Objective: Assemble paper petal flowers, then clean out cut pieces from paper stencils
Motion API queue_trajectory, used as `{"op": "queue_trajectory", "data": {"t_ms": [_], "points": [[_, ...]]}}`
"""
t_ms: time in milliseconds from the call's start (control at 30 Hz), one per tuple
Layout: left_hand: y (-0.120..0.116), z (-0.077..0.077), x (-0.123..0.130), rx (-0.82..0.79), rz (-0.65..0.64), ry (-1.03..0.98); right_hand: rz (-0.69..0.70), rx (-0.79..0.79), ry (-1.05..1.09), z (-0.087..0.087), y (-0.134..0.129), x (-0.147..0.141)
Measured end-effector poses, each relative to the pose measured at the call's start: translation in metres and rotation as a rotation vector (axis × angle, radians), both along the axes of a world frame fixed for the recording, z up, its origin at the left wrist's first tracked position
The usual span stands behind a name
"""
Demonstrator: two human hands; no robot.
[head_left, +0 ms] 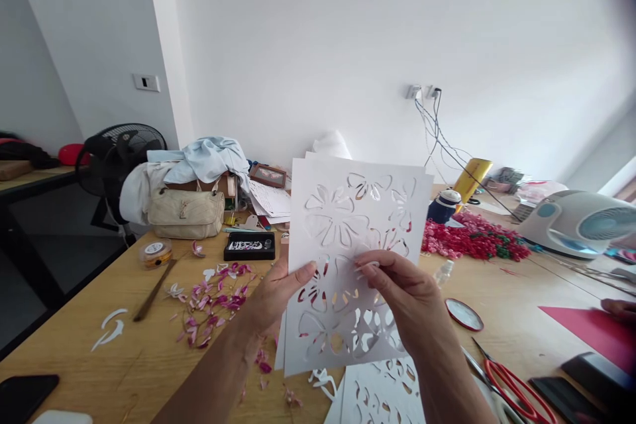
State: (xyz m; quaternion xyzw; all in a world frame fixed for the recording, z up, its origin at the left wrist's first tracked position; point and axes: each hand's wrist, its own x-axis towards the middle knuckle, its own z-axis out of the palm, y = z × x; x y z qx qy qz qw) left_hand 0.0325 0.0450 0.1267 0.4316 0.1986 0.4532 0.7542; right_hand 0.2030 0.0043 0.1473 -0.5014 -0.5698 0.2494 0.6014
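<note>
Upright in front of me is a white paper sheet (342,245) full of petal- and butterfly-shaped cut-outs, with at least one more sheet behind it. My left hand (275,291) grips its left edge, thumb on the front and fingers hidden behind. At the sheet's middle, the thumb and fingertips of my right hand (405,285) pinch a small white paper cut-out (371,266); whether it is fully free of the sheet I cannot tell. Below, another cut-out sheet (382,394) lies on the table, beside loose white paper scraps (324,384).
Pink dried flowers (213,305), a black tray (249,246) and a wooden stick (154,291) are on the left. Right of me lie red-handled scissors (517,384), a round lid (464,315) and red flower strands (477,235). Another person's hand (619,308) touches red paper (591,331).
</note>
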Motion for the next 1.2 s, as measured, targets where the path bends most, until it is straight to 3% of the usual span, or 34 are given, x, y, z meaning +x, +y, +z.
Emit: {"op": "queue_trajectory", "data": {"t_ms": [100,267,600,900,1200], "points": [[0.003,-0.002,-0.001,-0.044,-0.019,-0.051,-0.033,0.011,-0.092,0.000,-0.003,0.004],[0.008,-0.005,-0.003,-0.106,-0.013,-0.066,-0.231,0.058,-0.387,0.000,-0.011,0.008],[0.006,-0.004,-0.003,-0.137,0.019,-0.073,-0.307,0.150,-0.628,-0.004,-0.009,-0.009],[0.008,-0.014,-0.005,-0.161,-0.193,-0.164,-0.298,0.126,-0.429,-0.011,-0.009,-0.017],[0.006,-0.017,-0.002,-0.139,-0.195,-0.151,-0.360,0.214,-0.488,-0.015,-0.012,-0.022]]}}
